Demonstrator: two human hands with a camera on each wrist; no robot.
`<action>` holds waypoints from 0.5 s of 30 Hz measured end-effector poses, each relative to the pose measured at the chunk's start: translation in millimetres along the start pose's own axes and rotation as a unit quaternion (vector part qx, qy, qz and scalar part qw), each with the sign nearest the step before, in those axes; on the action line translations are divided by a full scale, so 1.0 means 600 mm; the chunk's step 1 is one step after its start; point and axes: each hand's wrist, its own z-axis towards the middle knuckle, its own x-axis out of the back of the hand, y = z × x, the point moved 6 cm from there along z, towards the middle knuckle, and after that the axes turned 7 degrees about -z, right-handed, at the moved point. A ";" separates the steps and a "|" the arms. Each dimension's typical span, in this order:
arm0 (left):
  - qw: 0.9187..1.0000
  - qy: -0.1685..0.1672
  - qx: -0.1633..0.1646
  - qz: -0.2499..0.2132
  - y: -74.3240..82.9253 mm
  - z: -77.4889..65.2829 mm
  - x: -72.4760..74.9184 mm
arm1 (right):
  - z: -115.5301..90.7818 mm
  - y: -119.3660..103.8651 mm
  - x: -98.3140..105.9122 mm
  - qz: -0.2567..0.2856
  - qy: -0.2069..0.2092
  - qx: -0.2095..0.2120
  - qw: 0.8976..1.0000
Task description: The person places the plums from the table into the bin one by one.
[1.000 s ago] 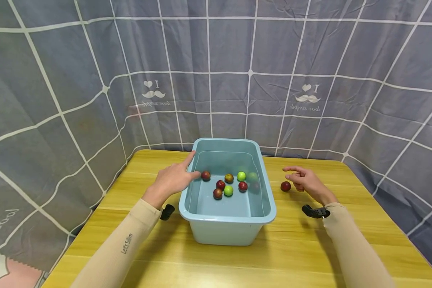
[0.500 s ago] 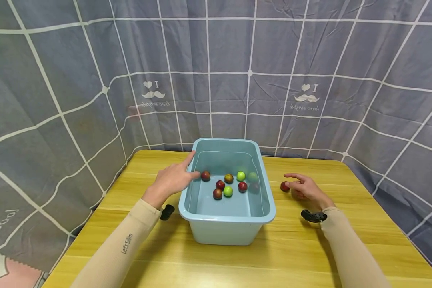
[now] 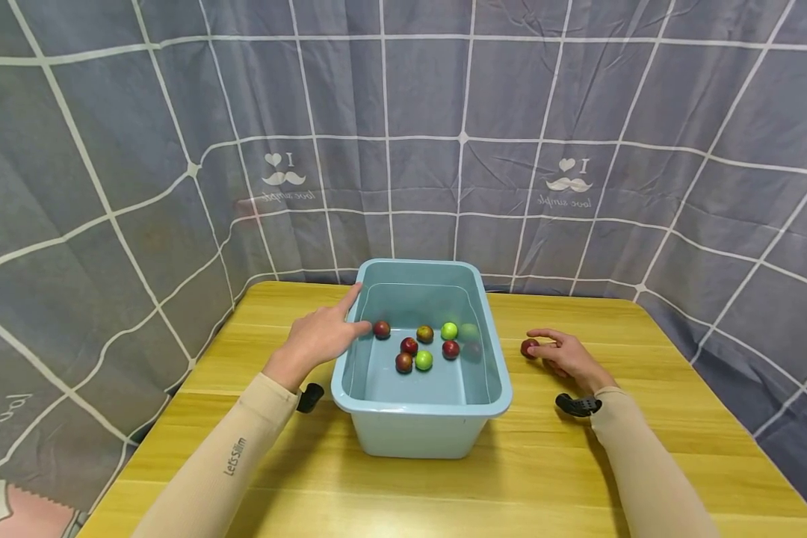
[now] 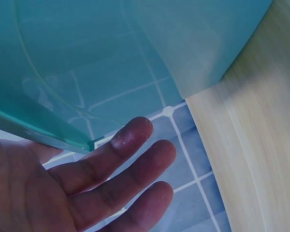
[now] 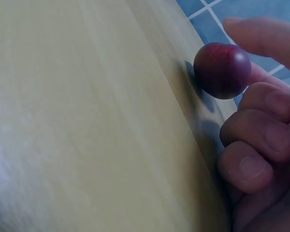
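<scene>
In the head view, a light-blue plastic bin point(image 3: 421, 408) stands mid-table with several small round fruits inside, among them a dark red plum point(image 3: 450, 350) and a green one point(image 3: 424, 360). My left hand point(image 3: 319, 338) rests on the bin's left rim, thumb laid over it and index finger stretched along it. The left wrist view shows its other fingers point(image 4: 118, 186) straight, outside the wall. To the right of the bin, my right hand point(image 3: 569, 357) pinches a lone dark red plum point(image 5: 222, 71) between thumb and index finger, low at the tabletop. Its other fingers are curled.
A yellow wooden table point(image 3: 296, 478) carries everything. Grey curtains point(image 3: 430, 90) with white grid lines hang behind the table and along both sides. Black straps point(image 3: 578, 405) sit at both wrists, above beige sleeves.
My right hand has moved down and left, and its thumb and index finger have come around the lone plum. My left hand and the bin hold their places.
</scene>
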 end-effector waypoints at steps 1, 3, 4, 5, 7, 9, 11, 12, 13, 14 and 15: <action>1.000 0.000 0.001 -0.001 -0.001 0.000 0.000 | 0.001 0.001 0.000 -0.004 0.002 -0.002 1.000; 1.000 0.001 0.003 -0.001 -0.002 0.000 0.001 | 0.003 0.002 -0.001 -0.011 0.003 -0.005 1.000; 1.000 0.001 0.003 -0.001 -0.003 0.000 0.001 | 0.003 0.002 -0.002 -0.014 0.004 -0.007 1.000; 1.000 0.001 0.002 -0.001 -0.003 0.000 0.001 | 0.003 0.002 -0.002 -0.020 0.003 -0.008 1.000; 1.000 0.001 0.001 -0.002 -0.004 0.000 0.001 | 0.003 0.003 -0.001 -0.026 0.003 -0.011 1.000; 1.000 0.002 -0.001 -0.002 -0.004 0.001 0.000 | 0.002 0.003 -0.001 -0.030 0.003 -0.014 0.999; 1.000 0.001 -0.001 -0.001 -0.003 0.001 0.000 | 0.000 0.002 0.000 -0.035 -0.001 -0.012 0.999; 1.000 0.001 -0.001 -0.002 -0.003 0.001 0.000 | 0.000 0.002 0.000 -0.035 0.000 -0.013 0.999; 1.000 0.001 -0.002 -0.003 -0.002 0.002 0.000 | -0.001 0.001 0.000 -0.036 0.001 -0.013 0.999; 1.000 0.001 -0.001 -0.002 -0.002 0.002 0.000 | -0.002 0.001 0.001 -0.036 0.001 -0.014 0.999; 1.000 0.001 -0.001 -0.001 -0.002 0.003 -0.001 | -0.003 0.001 0.001 -0.038 -0.001 -0.014 0.999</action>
